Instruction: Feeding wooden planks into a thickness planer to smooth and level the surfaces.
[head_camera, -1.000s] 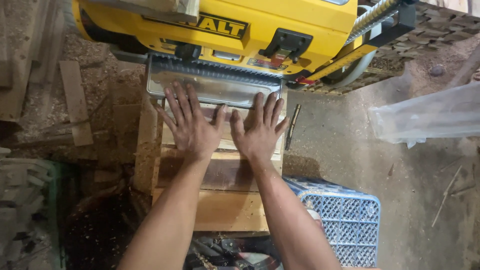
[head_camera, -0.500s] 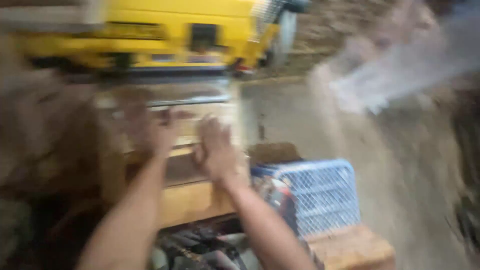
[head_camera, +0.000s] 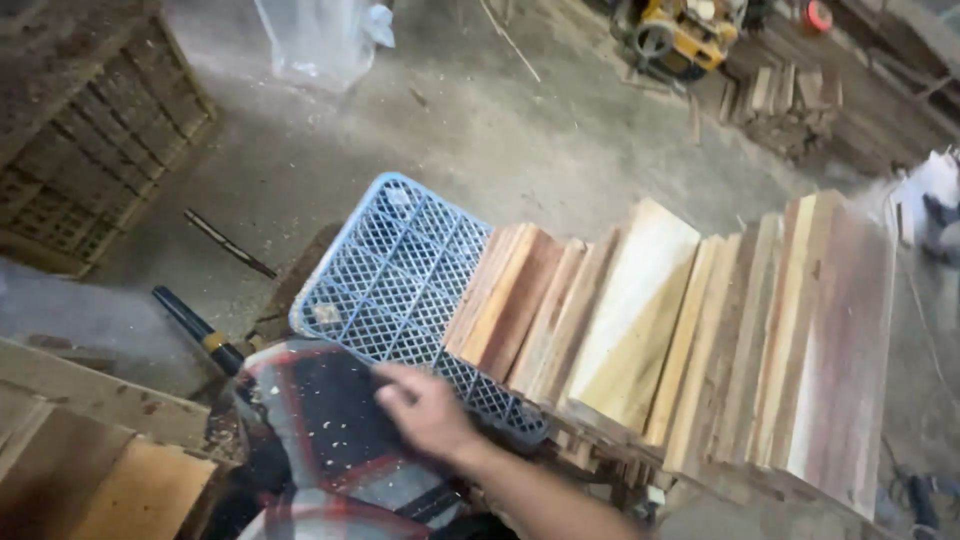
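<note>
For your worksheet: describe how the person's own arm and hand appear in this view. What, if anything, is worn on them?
Only one hand and its forearm show. Both are bare: no glove, no sleeve, no watch or ring that can be made out. The fingers are motion-blurred, so finer detail cannot be told. The other hand is out of view.

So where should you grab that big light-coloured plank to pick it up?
Probably by its two long edges near the far, upper end, coming from above. That pale plank leans on the stack of boards and stands a little proud of its neighbours there, so its edges seem free. Its lower end is wedged among other boards beside the blue crate. The one hand in view is by the crate's near rim.
</note>
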